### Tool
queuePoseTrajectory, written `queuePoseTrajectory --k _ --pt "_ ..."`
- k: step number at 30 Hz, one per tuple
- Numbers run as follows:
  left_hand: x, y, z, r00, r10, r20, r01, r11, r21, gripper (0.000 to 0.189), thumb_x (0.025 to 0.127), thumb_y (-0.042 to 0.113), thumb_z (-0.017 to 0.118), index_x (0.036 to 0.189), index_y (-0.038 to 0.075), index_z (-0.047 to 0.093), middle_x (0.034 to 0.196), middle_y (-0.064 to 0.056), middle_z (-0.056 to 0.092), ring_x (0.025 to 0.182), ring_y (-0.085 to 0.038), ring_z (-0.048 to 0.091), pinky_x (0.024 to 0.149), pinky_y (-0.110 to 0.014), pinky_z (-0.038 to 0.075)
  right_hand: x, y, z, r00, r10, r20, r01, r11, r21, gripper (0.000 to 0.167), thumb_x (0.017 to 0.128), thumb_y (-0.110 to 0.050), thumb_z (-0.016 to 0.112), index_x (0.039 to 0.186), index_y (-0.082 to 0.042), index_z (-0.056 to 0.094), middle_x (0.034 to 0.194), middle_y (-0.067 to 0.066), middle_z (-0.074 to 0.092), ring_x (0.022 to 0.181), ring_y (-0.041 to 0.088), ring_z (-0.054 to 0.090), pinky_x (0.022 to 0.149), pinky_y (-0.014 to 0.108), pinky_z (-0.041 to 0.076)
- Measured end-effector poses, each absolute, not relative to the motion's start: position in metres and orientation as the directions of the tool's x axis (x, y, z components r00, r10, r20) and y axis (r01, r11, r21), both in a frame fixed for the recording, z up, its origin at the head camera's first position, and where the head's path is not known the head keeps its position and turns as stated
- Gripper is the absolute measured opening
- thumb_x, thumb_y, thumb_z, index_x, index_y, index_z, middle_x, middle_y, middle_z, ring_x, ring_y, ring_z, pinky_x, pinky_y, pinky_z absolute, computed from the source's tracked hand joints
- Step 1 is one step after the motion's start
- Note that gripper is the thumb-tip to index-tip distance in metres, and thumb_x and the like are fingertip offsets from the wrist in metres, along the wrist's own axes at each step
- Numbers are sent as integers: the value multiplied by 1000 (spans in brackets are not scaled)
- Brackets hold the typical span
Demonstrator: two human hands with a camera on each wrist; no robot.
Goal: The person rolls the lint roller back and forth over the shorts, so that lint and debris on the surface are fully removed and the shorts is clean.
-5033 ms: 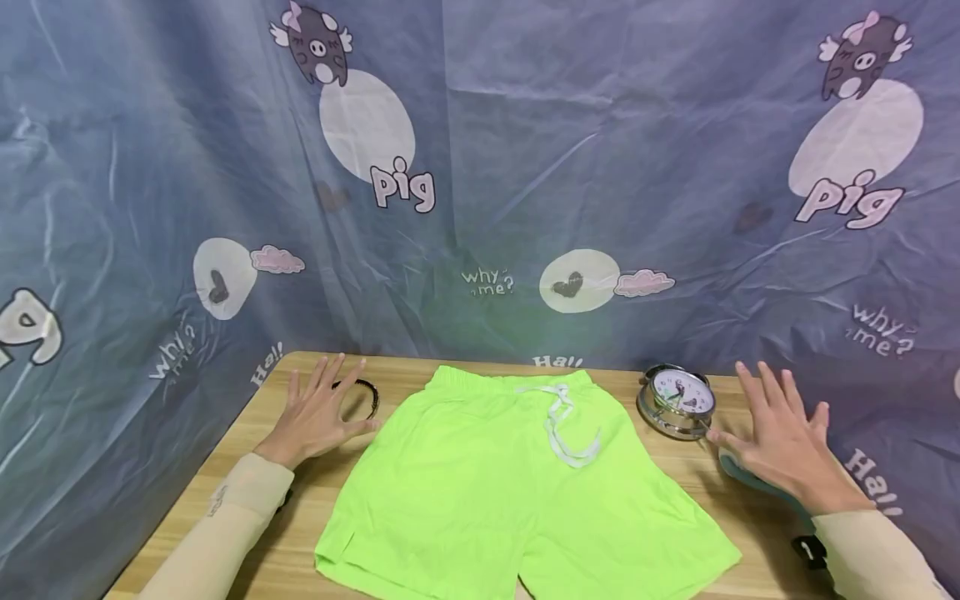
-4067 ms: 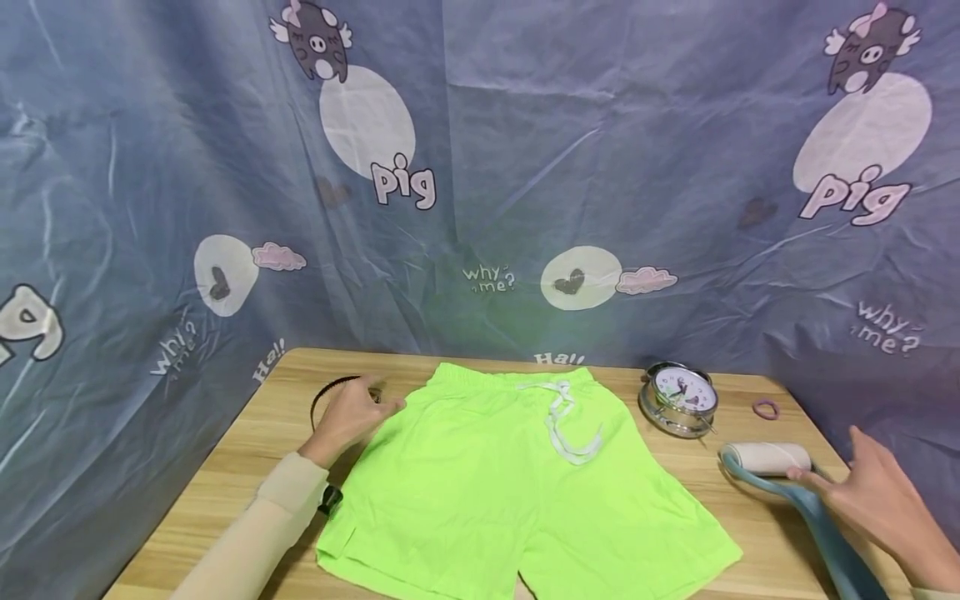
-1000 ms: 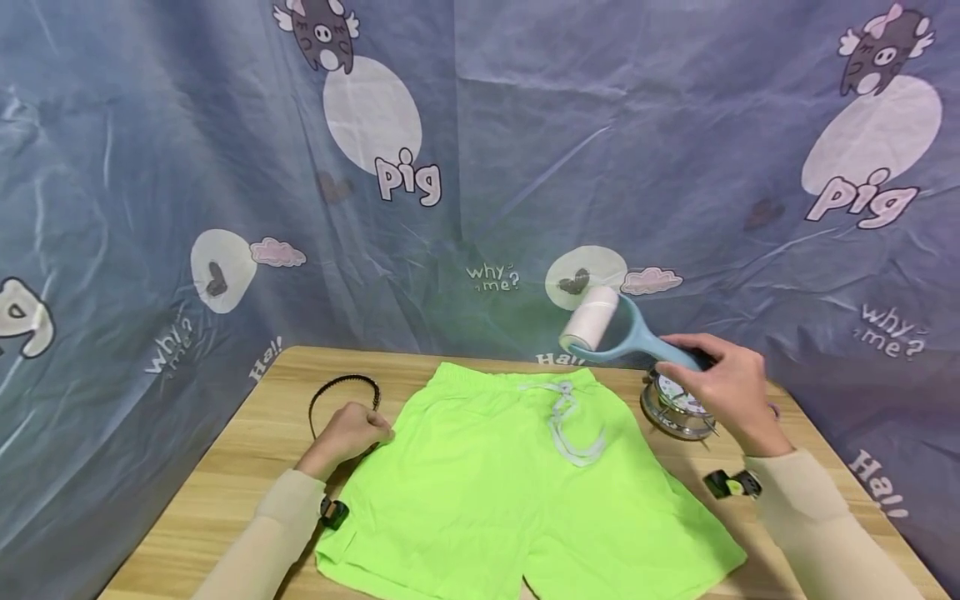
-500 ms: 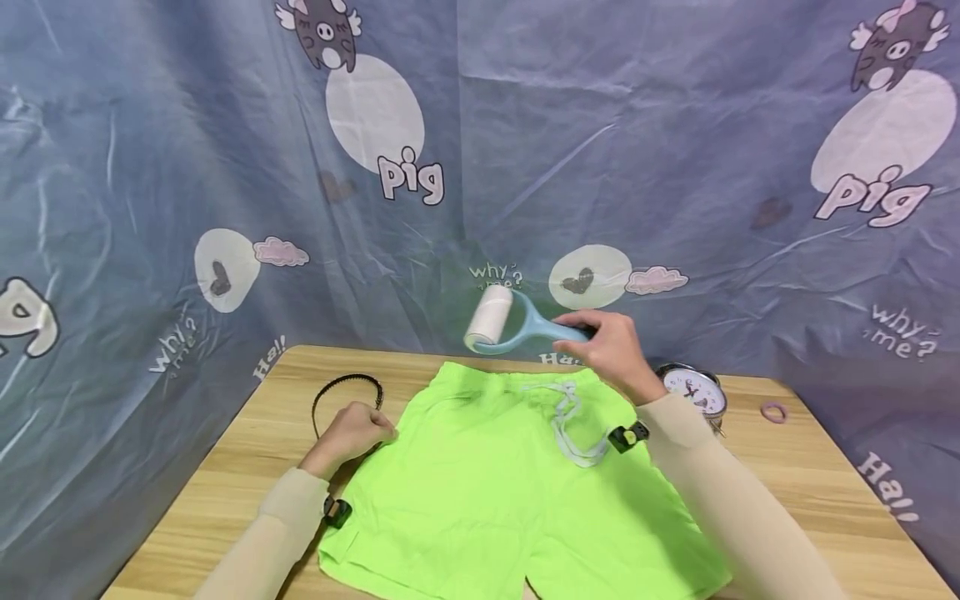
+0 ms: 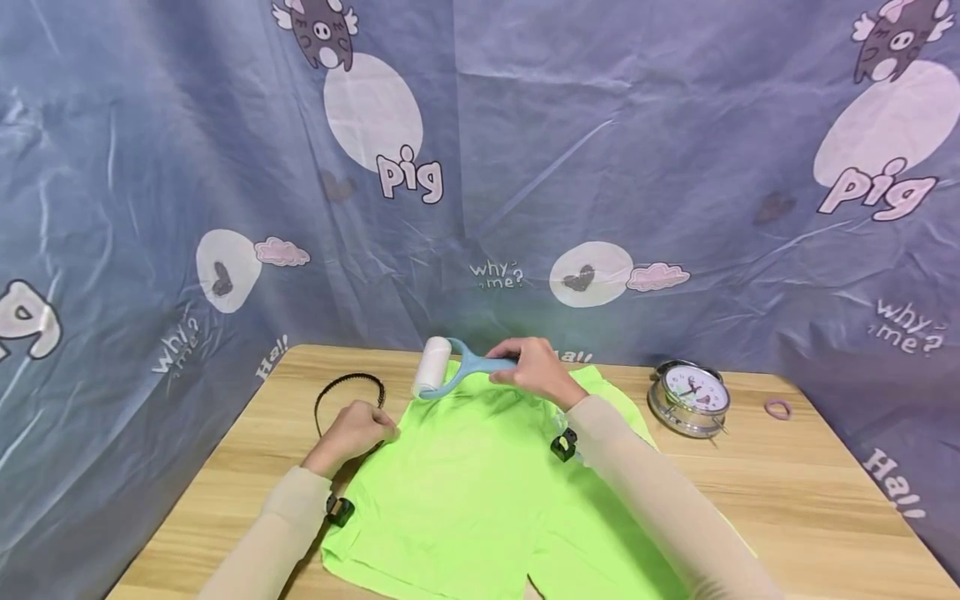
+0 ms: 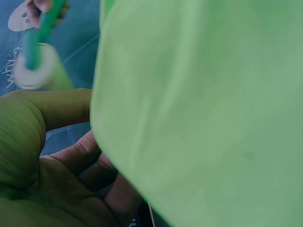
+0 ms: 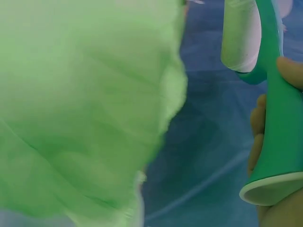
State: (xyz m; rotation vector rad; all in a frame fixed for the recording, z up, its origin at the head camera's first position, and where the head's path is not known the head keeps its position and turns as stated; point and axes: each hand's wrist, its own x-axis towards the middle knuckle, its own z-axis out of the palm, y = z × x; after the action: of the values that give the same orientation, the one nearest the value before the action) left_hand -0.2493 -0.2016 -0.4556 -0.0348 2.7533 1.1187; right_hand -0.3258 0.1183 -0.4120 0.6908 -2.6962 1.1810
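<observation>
Neon-green shorts [image 5: 465,483] lie spread on the wooden table, waistband away from me; my right arm hides the drawstring. My left hand [image 5: 354,433] pinches their left edge; in the left wrist view the thumb and fingers meet the green fabric [image 6: 189,104] from both sides. My right hand [image 5: 534,368] grips the blue handle of a lint roller [image 5: 432,367]. Its white roll is at the waistband's left corner; whether it touches the cloth I cannot tell. The right wrist view shows fingers wrapped round the handle [image 7: 286,137].
A black toothed headband [image 5: 348,377] lies behind my left hand. To the right of the shorts a silver alarm clock [image 5: 690,398] lies face up, with a purple hair tie [image 5: 777,409] farther right. A printed curtain [image 5: 525,167] rises behind the wooden table [image 5: 810,500].
My right hand has taken the lint roller from the table's right side, carried it left over the shorts and lowered it to the waistband. My left hand has come to the shorts' edge.
</observation>
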Motion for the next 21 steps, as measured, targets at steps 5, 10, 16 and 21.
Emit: queuePoseTrajectory --k 5,10,16,21 --pt "-249 -202 -456 -986 42 -163 -84 715 694 7 85 17 74 87 12 79 100 -3 76 83 -17 62 68 -29 49 -331 109 -433 -879 -417 232 -460 608 -647 27 75 -19 86 100 -23 79 91 -6 76 79 9 67 81 33 56" --pt "-250 -202 -455 -988 52 -147 -63 729 681 7 86 17 74 87 12 79 99 -2 76 86 -17 64 69 -29 49 -336 108 -446 -859 -465 214 -485 605 -632 23 76 -18 87 97 -22 79 90 -7 77 77 10 64 76 29 51" --pt "-248 -204 -456 -988 42 -151 -72 734 675 6 87 16 74 87 13 79 101 -2 76 85 -16 64 68 -29 50 -341 106 -452 -872 -462 161 -435 582 -687 24 76 -19 88 98 -23 80 93 -6 78 78 13 64 76 29 49" --pt "-249 -203 -456 -988 42 -149 -70 736 673 5 88 16 75 86 13 79 101 -1 76 89 -17 65 73 -32 52 -344 108 -454 -877 -459 141 -416 578 -702 25 75 -20 89 98 -22 80 92 -6 78 74 13 62 72 29 48"
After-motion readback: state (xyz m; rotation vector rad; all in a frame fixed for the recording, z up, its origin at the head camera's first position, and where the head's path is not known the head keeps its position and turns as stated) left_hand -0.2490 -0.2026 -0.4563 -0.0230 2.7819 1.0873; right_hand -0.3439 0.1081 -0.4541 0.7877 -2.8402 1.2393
